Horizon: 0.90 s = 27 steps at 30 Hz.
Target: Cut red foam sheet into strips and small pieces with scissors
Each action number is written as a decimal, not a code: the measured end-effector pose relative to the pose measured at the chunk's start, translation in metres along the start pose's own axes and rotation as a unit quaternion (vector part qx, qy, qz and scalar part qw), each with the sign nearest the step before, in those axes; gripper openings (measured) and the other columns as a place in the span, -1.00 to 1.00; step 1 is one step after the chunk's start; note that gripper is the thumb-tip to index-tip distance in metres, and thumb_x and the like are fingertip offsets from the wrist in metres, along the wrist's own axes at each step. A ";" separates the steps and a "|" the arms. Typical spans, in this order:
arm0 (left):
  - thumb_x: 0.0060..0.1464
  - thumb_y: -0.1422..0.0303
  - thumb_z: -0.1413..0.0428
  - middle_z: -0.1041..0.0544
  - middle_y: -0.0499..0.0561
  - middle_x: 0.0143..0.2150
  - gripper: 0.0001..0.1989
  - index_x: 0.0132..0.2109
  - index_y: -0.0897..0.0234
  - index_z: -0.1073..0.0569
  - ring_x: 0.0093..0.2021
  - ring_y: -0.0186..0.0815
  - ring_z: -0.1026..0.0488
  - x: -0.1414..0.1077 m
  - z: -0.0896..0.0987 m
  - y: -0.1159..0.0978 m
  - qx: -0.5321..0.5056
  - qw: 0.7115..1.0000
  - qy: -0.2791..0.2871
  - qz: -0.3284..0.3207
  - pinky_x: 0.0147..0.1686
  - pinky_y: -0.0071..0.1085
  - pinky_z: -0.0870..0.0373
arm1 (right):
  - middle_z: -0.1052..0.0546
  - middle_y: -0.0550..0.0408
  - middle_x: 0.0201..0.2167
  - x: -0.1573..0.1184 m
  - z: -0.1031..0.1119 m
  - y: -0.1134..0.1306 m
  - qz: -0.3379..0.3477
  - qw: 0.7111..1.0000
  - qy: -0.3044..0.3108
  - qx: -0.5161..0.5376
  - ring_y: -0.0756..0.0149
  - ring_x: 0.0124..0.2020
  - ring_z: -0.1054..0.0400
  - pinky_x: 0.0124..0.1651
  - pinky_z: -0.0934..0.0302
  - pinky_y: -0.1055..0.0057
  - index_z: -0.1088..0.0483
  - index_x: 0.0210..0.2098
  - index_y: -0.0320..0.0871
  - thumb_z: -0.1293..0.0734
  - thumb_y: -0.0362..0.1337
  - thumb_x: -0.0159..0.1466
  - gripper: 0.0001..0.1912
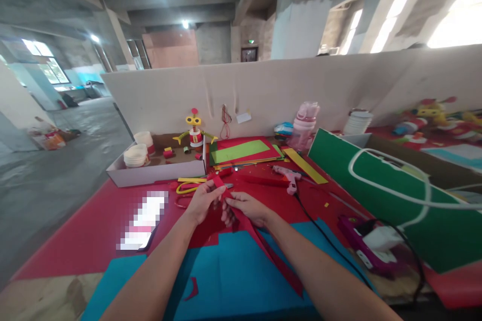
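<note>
A long red paper strip [276, 256] runs between my two hands, its tail hanging down to the right over the blue sheets [226, 271]. My left hand [207, 198] pinches the strip's upper end between thumb and fingers. Close beside it, my right hand [246, 208] grips the strip a little lower, with its fingers curled. Scissors with yellow handles [184, 188] lie just left of and behind my left hand, partly hidden by it. Beyond my right hand rests a pink glue gun [289, 178] with a black cord. A small red scrap [193, 288] lies on the blue sheet.
A phone [145, 220] lies at left. Behind it, a shallow box [158, 175] holds paper cups and a yellow figure [195, 130]. Coloured sheets [241, 151] and a pink bottle [305, 125] stand at the back. On the right are a green board [361, 185] and a purple power strip [361, 246].
</note>
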<state>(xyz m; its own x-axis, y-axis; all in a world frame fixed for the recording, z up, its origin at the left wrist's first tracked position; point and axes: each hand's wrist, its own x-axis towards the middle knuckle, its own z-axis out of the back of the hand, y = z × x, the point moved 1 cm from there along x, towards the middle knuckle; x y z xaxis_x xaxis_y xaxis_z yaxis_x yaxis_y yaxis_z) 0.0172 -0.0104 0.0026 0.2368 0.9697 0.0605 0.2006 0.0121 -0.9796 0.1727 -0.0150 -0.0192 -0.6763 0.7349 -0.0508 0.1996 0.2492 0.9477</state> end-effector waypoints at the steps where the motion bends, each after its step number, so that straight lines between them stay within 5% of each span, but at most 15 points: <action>1: -0.05 0.21 -0.24 -0.32 -0.16 -0.64 -0.73 -0.33 0.32 -0.40 -0.67 -0.53 -0.18 0.000 0.002 -0.002 -0.024 1.000 0.008 0.003 -0.64 -0.56 -0.06 | -0.54 0.08 -0.55 -0.001 0.000 0.000 -0.006 1.000 0.008 0.005 0.34 -0.55 -0.45 -0.44 -0.31 0.43 -0.31 -0.37 -0.23 -0.37 0.03 0.15 -0.59; 5: -0.01 0.22 -0.21 -0.30 -0.17 -0.62 -0.75 -0.31 0.32 -0.41 -0.65 -0.53 -0.16 0.000 0.008 -0.003 -0.036 0.999 0.013 -0.006 -0.64 -0.56 -0.07 | -0.53 0.08 -0.55 -0.003 -0.002 0.001 -0.015 0.999 0.029 0.008 0.35 -0.56 -0.45 -0.45 -0.31 0.44 -0.31 -0.38 -0.24 -0.40 0.01 0.13 -0.59; 11: -0.05 0.17 -0.23 -0.31 -0.16 -0.67 -0.67 -0.48 0.31 -0.32 -0.68 -0.51 -0.17 0.004 0.008 0.003 0.120 0.992 -0.006 -0.045 -0.65 -0.55 -0.08 | -0.52 0.09 -0.55 0.002 -0.003 -0.001 -0.002 1.000 -0.029 -0.010 0.38 -0.58 -0.43 -0.49 -0.30 0.48 -0.32 -0.38 -0.23 -0.34 0.06 0.18 -0.58; 19: 0.04 0.07 -0.14 -0.33 -0.11 -0.68 -0.60 -0.51 0.32 -0.36 -0.66 -0.49 -0.22 0.005 0.006 0.006 0.117 0.991 -0.029 -0.052 -0.61 -0.54 -0.12 | -0.52 0.08 -0.56 0.002 -0.004 -0.001 -0.010 0.999 -0.034 -0.007 0.37 -0.58 -0.44 -0.46 -0.32 0.45 -0.32 -0.39 -0.23 -0.29 0.00 0.25 -0.63; 25: -0.03 0.13 -0.22 -0.29 -0.14 -0.68 -0.66 -0.51 0.31 -0.37 -0.66 -0.50 -0.17 0.005 0.016 -0.007 0.095 0.979 -0.148 -0.103 -0.63 -0.54 -0.08 | -0.53 0.02 -0.53 -0.003 -0.007 0.003 -0.063 0.997 0.043 -0.002 0.33 -0.54 -0.46 -0.46 -0.32 0.44 -0.36 -0.35 -0.27 -0.29 -0.05 0.26 -0.66; 27: 0.00 0.13 -0.19 -0.26 -0.15 -0.69 -0.65 -0.52 0.30 -0.34 -0.67 -0.50 -0.16 0.005 0.019 -0.009 0.057 0.980 -0.149 -0.117 -0.62 -0.53 -0.08 | -0.53 0.02 -0.53 -0.003 -0.006 0.004 -0.067 0.996 0.053 -0.002 0.33 -0.54 -0.45 -0.46 -0.32 0.44 -0.37 -0.35 -0.27 -0.29 -0.05 0.27 -0.65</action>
<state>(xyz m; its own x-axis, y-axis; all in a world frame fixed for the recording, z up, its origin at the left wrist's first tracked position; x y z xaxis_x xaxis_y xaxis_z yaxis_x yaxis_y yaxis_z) -0.0018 -0.0005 0.0078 -0.0942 0.9653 0.2434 0.1055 0.2528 -0.9618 0.1715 -0.0205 -0.0137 -0.7672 0.6251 -0.1436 0.1002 0.3380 0.9358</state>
